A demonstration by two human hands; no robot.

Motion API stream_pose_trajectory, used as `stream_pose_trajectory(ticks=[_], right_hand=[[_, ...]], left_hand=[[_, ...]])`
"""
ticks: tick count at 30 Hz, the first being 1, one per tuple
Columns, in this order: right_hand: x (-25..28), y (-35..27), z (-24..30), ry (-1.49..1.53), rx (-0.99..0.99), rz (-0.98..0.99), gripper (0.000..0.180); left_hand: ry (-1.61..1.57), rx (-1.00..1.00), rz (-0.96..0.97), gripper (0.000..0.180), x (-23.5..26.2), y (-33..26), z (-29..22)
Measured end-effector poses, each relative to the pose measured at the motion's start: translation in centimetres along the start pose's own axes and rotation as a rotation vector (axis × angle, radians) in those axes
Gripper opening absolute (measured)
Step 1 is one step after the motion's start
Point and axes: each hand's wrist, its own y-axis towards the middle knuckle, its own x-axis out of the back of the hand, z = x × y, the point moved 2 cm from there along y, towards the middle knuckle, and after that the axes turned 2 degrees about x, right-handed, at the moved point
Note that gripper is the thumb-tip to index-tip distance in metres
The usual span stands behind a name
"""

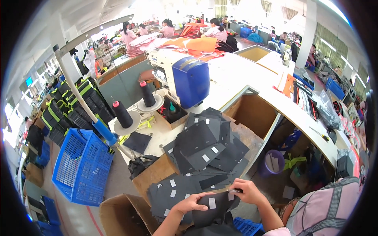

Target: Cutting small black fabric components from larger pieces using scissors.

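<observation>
A black fabric piece (208, 214) with white labels is held in front of me. My left hand (193, 203) is closed on its upper left edge, thumb in front and fingers behind. At the upper right corner, my right hand (248, 192) is closed round a small dark tool (237, 190) with a metal glint; its exact kind is too small to tell. Just beyond my hands, similar black pieces (173, 200) lie overlapping, several with white labels. Farther off, a larger heap of black pieces (197, 137) covers the table.
A blue and white sewing machine (191, 80) stands beyond the heap, with black thread cones (147, 94) to its left. A blue plastic crate (82, 169) and a cardboard box (126, 214) stand at left. At right are a purple bin (271, 163) and a pink-and-grey backpack (319, 208).
</observation>
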Motion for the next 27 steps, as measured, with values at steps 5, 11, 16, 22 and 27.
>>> stream_pose_trajectory(ticks=[5,11,16,22,27], right_hand=[[-1.1,-3.1,-1.4,0.082,-0.162,-0.181,0.015],[-2.5,-5.7,-1.8,0.290,-0.380,-0.236,0.013],[-4.0,-7.0,-3.4,-0.163,-0.224,-0.518,0.013],[-4.4,-3.9,4.7,-0.076,0.070,-0.536,0.032],[-6.8,-4.8,2.5,-0.220,-0.042,-0.515,0.030]], left_hand=[[-0.293,-0.009,-0.272,0.050,0.5,-1.6,2.5],[-0.076,-0.050,-0.331,0.028,-2.2,-1.7,0.1],[0.274,-0.117,-0.631,0.033,-4.1,-0.1,0.3],[0.028,-0.129,-0.734,0.030,-5.5,-0.3,-1.0],[-0.169,-0.159,-0.678,0.024,-5.8,-1.1,-1.1]])
